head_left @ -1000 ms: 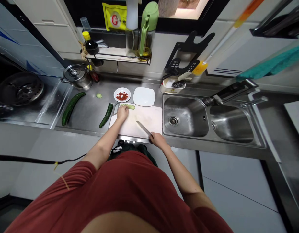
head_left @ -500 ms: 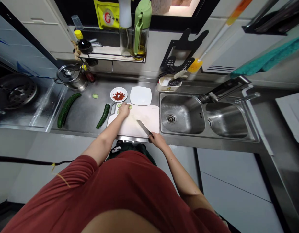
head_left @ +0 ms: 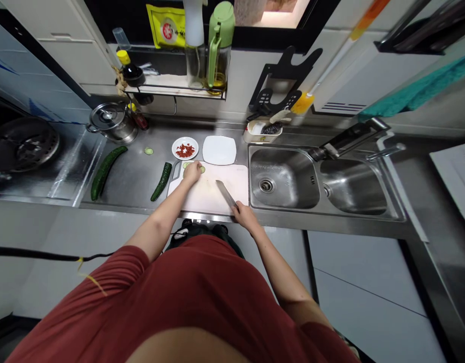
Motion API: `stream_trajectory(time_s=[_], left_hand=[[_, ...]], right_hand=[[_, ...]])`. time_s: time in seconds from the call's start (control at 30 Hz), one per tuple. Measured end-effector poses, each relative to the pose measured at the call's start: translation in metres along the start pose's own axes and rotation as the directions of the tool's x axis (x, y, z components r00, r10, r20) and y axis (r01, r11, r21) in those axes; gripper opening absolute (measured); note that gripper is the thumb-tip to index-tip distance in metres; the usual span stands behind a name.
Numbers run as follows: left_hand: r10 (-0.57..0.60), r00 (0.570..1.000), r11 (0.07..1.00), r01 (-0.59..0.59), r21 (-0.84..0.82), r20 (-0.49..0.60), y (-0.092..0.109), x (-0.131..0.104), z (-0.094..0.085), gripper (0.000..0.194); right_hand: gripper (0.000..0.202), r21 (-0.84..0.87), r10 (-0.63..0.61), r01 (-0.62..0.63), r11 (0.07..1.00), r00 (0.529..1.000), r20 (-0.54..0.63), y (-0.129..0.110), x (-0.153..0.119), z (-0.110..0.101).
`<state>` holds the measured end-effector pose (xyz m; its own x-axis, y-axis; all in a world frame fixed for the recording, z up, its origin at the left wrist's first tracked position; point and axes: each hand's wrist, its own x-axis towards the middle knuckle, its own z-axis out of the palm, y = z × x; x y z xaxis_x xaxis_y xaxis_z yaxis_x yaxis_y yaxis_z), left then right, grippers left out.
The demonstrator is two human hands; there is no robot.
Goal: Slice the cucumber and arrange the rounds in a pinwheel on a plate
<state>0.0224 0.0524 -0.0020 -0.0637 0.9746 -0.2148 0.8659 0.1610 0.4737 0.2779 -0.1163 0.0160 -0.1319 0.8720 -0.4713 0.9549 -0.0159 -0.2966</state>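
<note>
My right hand (head_left: 244,214) is wrapped round the handle of a knife (head_left: 225,193), whose blade lies over the right half of the white cutting board (head_left: 205,199). At the board's upper left, my left hand (head_left: 192,172) is closed over some cucumber slices (head_left: 202,169); what its fingers hold is too small to make out. A cut cucumber (head_left: 161,181) lies just left of the board. Behind the board stand a plate of chopped red pieces (head_left: 185,149) and a bare white plate (head_left: 219,150).
A whole cucumber (head_left: 107,172) and a small green piece (head_left: 148,150) lie on the counter to the left. Behind them is a lidded pot (head_left: 113,123). The double sink (head_left: 283,176) adjoins the board's right side. A bottle rack (head_left: 172,91) hangs above.
The knife blade has shifted slightly to the right and turned a little more upright. My left hand has moved slightly left and down over the slices.
</note>
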Motion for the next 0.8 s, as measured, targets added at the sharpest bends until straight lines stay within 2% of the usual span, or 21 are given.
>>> stream_trajectory(time_s=[0.1, 0.2, 0.47, 0.63, 0.8], left_hand=[[-0.028, 0.999, 0.995, 0.032, -0.094, 0.04, -0.01, -0.002, -0.001, 0.025], [-0.009, 0.996, 0.989, 0.022, -0.147, 0.089, -0.019, -0.008, -0.004, 0.023], [0.048, 0.985, 0.982, -0.016, -0.186, 0.164, -0.023, -0.03, -0.002, 0.024], [0.096, 0.987, 0.99, -0.081, -0.115, 0.126, -0.025, -0.039, 0.003, 0.024], [0.118, 0.989, 0.993, -0.119, 0.01, 0.095, -0.023, -0.041, -0.001, 0.025]], right_hand=[[0.033, 0.008, 0.007, -0.007, 1.0, 1.0, -0.019, -0.006, 0.003, -0.004], [0.033, -0.019, -0.003, 0.002, 1.0, 1.0, -0.028, -0.013, 0.005, -0.009], [0.032, -0.133, -0.068, 0.071, 0.989, 0.997, 0.024, -0.032, 0.007, -0.02], [0.032, -0.178, -0.109, 0.115, 0.977, 0.993, 0.046, -0.039, 0.012, -0.022], [0.032, -0.199, -0.127, 0.136, 0.971, 0.99, 0.059, -0.042, 0.018, -0.023]])
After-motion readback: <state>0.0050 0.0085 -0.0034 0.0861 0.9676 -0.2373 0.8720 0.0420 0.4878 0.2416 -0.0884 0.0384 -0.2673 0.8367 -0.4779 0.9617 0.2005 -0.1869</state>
